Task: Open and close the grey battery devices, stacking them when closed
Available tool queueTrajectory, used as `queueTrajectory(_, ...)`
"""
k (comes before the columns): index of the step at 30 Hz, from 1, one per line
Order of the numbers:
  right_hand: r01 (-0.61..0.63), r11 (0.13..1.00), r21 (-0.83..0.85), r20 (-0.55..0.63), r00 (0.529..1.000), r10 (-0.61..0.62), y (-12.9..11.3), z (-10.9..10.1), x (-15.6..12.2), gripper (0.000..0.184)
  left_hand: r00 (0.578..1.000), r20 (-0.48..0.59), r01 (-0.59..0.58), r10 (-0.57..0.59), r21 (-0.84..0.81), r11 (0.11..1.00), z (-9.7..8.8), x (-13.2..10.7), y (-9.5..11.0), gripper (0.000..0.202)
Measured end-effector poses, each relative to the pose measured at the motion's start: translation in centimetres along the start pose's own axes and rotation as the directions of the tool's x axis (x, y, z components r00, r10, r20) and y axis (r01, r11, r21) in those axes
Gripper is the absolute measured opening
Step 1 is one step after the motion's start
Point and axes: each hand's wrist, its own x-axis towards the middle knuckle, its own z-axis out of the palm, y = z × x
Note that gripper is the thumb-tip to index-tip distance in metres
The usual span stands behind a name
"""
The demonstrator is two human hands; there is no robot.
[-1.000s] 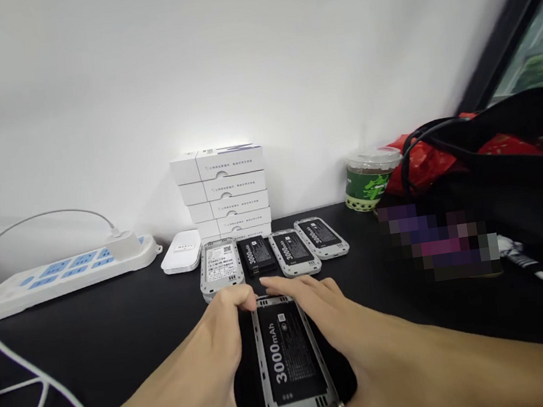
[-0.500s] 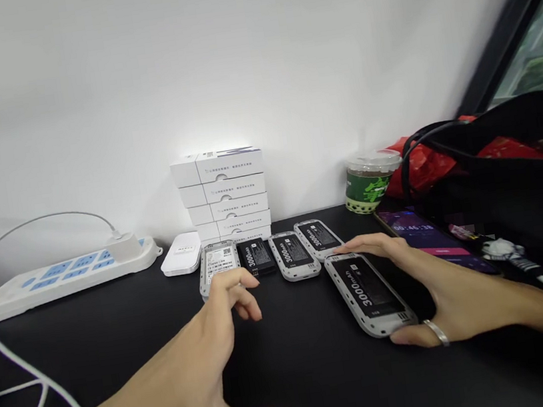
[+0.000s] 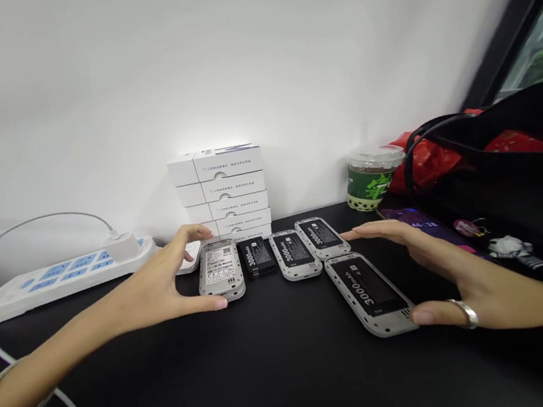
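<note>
The person's left hand (image 3: 154,280) is open with the thumb and fingers spread wide. It straddles the left end of a gray-framed device with a white label (image 3: 219,273), the thumb at its near edge and the fingertips past its far left corner. The pictures do not settle whether they touch it.

The right hand (image 3: 457,282) is also spread wide, with nothing gripped. Its thumb lies just beside the near right end of a gray-framed 3000 mAh device (image 3: 369,294), and its index finger reaches past that device's far end. This device lies tilted on the black table (image 3: 296,375), nearer than the others.

A loose black 3000 mAh battery (image 3: 257,256) and two more gray-framed devices (image 3: 295,254) (image 3: 319,237) continue the row to the right of the labeled one. Behind the row stands a stack of white boxes (image 3: 220,194). A white power strip (image 3: 60,280) lies far left. To the right are a smartphone (image 3: 420,219), a green-labeled plastic cup (image 3: 375,179) and a black bag (image 3: 510,176).
</note>
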Motion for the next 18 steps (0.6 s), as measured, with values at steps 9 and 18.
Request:
queueTrajectory(9, -0.036, 0.998, 0.050, -0.168, 0.985, 0.044, -0.6, -0.6, 0.2, 0.067, 1.000, -0.027, -0.014, 0.014, -0.006, 1.000, 1.3, -0.3, -0.3, 0.085)
queueTrajectory(18, -0.015, 1.000, -0.018, -0.162, 0.987, 0.012, -2.1, 0.2, 3.5, 0.047, 0.990, 0.135, -0.019, 0.033, -0.103, 0.995, 3.8, -4.2, 5.4, 0.096)
